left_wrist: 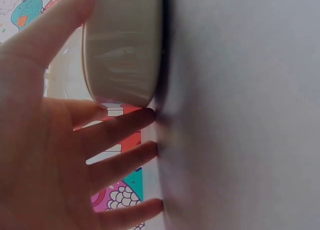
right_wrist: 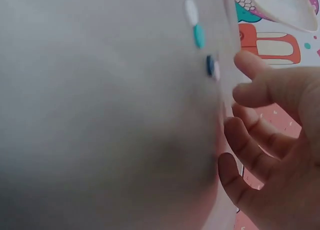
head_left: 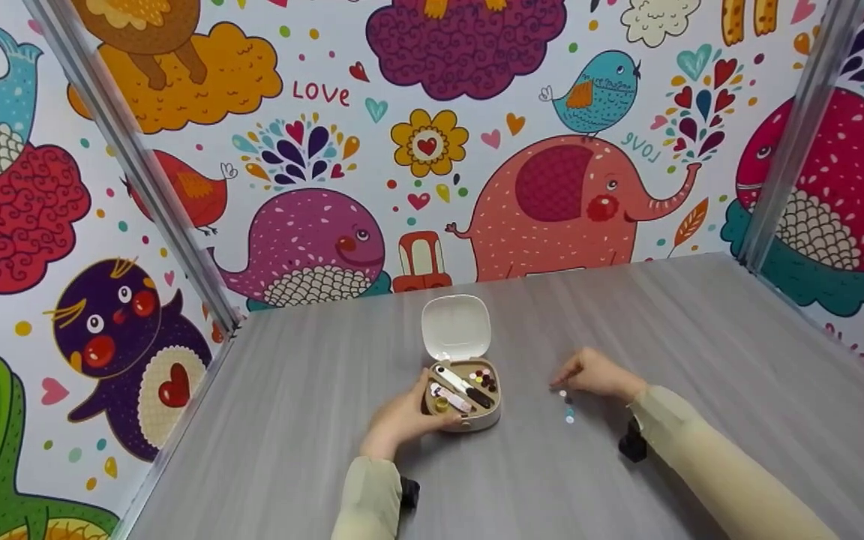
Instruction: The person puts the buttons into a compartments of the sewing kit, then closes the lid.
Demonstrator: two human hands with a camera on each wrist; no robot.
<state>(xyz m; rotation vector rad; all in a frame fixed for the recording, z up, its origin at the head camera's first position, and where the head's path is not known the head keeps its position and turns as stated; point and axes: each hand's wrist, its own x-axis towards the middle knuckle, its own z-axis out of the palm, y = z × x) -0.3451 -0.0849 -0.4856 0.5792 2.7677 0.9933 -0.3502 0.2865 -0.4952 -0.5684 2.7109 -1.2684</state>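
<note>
Head view: nearest the camera, two pale sleeves [head_left: 709, 465] reach over a grey wood-grain table [head_left: 702, 330]. The left hand [head_left: 402, 420] cups the near left side of a small open sewing kit [head_left: 464, 395], a rounded beige case with its white lid [head_left: 456, 327] hinged up beyond the fingers. The right hand [head_left: 597, 373], fingers loosely bent, fingertips down on the table, holds nothing I can see; a short row of small buttons [head_left: 568, 409] lies just nearer the wrist. Judgement: keep the case steadied and take the buttons one at a time. Left wrist view: thumb and spread fingers [left_wrist: 120, 165] brace the case's smooth, glossy wall [left_wrist: 125, 50]. Right wrist view: curled fingers [right_wrist: 260, 125] just beside flat white, teal and dark buttons [right_wrist: 199, 35].
</note>
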